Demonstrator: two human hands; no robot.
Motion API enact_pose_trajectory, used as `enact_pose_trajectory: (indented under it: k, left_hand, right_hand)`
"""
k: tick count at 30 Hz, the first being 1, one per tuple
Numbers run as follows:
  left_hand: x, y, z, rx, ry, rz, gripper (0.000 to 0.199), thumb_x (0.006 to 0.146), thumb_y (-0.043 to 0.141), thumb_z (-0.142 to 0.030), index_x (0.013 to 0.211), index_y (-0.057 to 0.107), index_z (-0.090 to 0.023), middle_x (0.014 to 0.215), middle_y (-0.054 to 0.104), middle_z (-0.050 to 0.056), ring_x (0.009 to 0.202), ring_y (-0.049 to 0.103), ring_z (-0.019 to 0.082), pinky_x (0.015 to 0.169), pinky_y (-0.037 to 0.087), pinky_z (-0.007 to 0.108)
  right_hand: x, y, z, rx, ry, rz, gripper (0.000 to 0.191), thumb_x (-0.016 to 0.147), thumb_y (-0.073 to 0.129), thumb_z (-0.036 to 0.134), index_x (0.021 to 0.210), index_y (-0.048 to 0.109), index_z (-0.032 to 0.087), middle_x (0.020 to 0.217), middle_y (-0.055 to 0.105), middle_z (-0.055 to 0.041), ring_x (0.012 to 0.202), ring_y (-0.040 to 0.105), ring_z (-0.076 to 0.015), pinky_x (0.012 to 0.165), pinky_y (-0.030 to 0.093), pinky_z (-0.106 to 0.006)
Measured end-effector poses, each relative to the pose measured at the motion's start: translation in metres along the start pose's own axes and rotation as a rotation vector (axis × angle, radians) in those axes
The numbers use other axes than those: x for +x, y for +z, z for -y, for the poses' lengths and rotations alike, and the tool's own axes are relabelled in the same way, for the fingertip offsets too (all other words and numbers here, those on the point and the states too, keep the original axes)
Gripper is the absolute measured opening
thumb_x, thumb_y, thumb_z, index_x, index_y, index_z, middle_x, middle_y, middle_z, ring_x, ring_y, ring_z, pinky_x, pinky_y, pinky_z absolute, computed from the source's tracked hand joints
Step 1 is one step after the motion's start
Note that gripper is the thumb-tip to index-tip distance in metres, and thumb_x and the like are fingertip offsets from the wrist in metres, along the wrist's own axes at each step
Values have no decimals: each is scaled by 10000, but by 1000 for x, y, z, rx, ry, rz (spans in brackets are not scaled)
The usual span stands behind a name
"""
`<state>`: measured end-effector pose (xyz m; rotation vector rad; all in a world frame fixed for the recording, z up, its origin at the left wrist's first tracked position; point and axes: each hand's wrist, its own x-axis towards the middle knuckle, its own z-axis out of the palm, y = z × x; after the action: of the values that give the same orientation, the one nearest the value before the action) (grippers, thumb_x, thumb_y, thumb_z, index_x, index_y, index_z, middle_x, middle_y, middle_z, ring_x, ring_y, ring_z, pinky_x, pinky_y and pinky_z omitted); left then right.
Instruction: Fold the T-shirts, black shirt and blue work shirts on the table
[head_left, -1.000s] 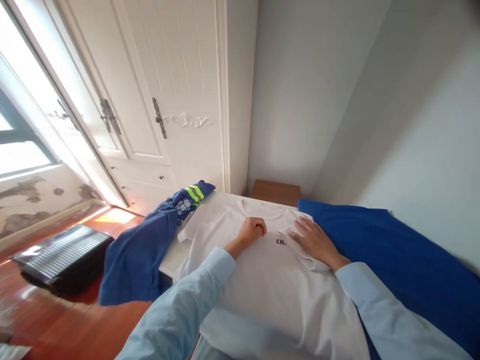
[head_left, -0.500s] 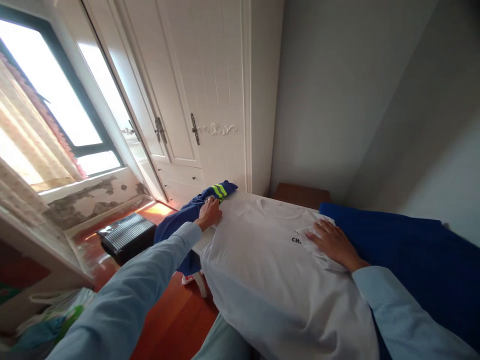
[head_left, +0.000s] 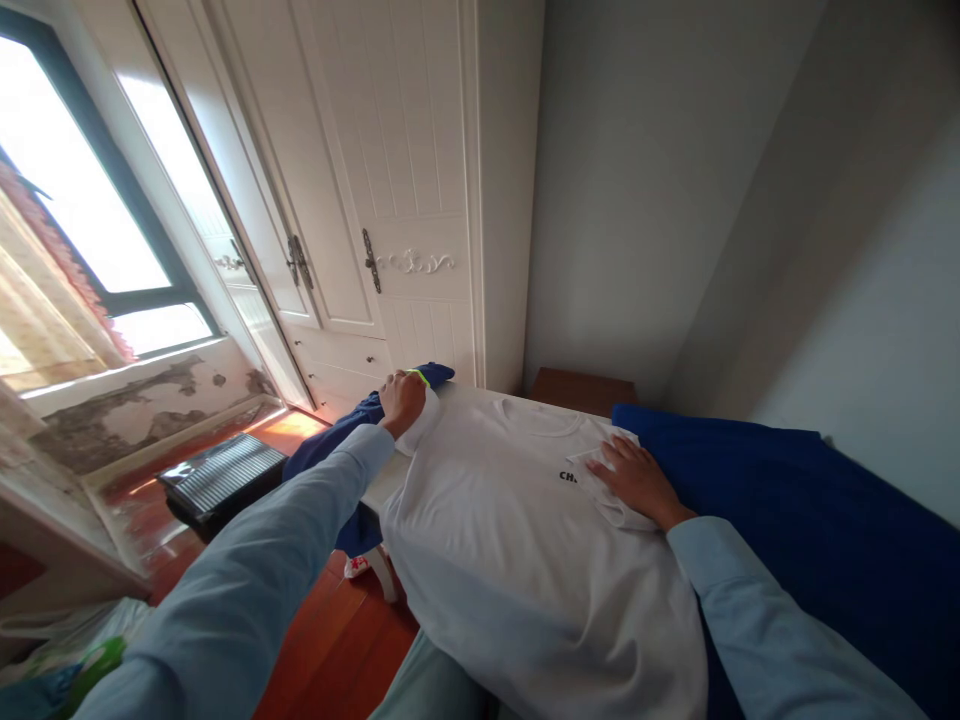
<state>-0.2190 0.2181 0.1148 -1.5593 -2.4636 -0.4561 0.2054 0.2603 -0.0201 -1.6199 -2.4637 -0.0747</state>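
Note:
A white T-shirt [head_left: 517, 540] lies spread on the table, its neckline away from me and black letters on its chest. My left hand [head_left: 403, 400] is closed on the shirt's left sleeve, drawing it outward beside a blue garment [head_left: 330, 440] with a yellow-green stripe. The fingertips on that sleeve are partly hidden. My right hand [head_left: 636, 478] rests flat, fingers spread, on the other sleeve, which is folded in over the chest and covers part of the lettering. The shirt's lower end hangs toward my lap.
Blue cloth [head_left: 757, 500] covers the area on the right. A white wardrobe [head_left: 420, 180] stands behind the table, beside a brown box-like piece [head_left: 581, 390]. On the floor at left sit a black ribbed case [head_left: 225, 480] and a plastic bag [head_left: 82, 640].
My left hand has moved outward to the left, pulling the sleeve out over the blue garment. My right hand stays pressed on the folded sleeve. The view has shifted slightly right.

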Motion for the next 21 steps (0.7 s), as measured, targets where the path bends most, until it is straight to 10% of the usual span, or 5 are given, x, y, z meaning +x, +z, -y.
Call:
enact_pose_trajectory:
  k: [6,12,21]
  left_hand:
    - [-3,-34,-54,-113,190,22,367,1041,352,-340,1250,603,-173,1136,690,182,1111,650,343,916,478,444]
    - [-29,-3,-100,-393,529,332,375,995,540,-433,1227,641,-156,994,742,98,798,717,186,722,529,263]
    - [-52,36,-36,-464,627,412,359,931,598,-302,1253,650,-150,1367,631,165,1276,587,271,1137,398,378]
  right_hand:
    - [0,1,-1,-21,3,-26,592,1020,407,512,1421,595,121,1545,424,-186,1479,363,-322,1197,355,-529]
    - [-2,-8,2,-30,26,20,586,1024,415,502,1442,574,123,1561,405,-176,1492,346,-306,1216,333,-501]
    - [-2,-12,5,-4,55,59,630,1033,385,539,1472,549,119,1583,375,-163,1500,332,-298,1233,305,-494]
